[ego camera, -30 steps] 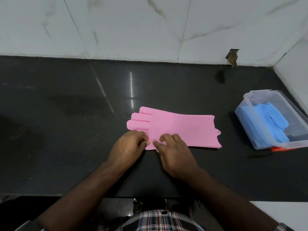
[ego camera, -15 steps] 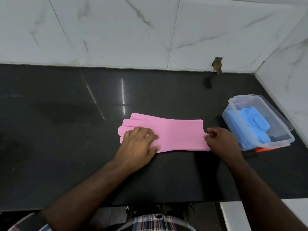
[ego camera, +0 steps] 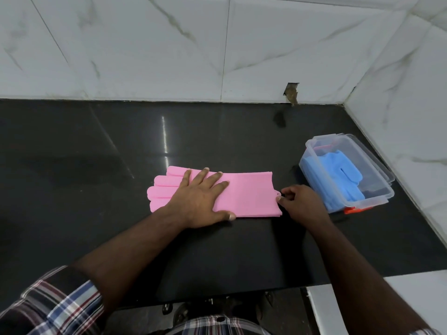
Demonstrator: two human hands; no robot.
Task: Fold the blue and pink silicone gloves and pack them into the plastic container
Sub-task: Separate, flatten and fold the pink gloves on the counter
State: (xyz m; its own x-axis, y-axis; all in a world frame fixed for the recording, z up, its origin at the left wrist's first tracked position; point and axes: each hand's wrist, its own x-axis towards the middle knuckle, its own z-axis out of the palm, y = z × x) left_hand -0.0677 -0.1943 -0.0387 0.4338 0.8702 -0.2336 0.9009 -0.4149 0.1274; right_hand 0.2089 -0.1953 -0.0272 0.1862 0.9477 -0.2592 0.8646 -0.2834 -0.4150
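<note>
My left hand point(ego camera: 202, 199) now lies flat, fingers spread, on the palm section of the pink silicone glove point(ego camera: 249, 193), pinning it to the black polished stone counter point(ego camera: 96, 189). A second ago both hands pinched the near edge together. My right hand point(ego camera: 301, 203) has since moved to 3 o'clock and pinches the small tab at the cuff. This indicates the fold across the length comes next. The blue silicone glove point(ego camera: 338, 177) already sits in the clear rectangular plastic container point(ego camera: 377, 197), at 3 o'clock beyond the cuff.
</note>
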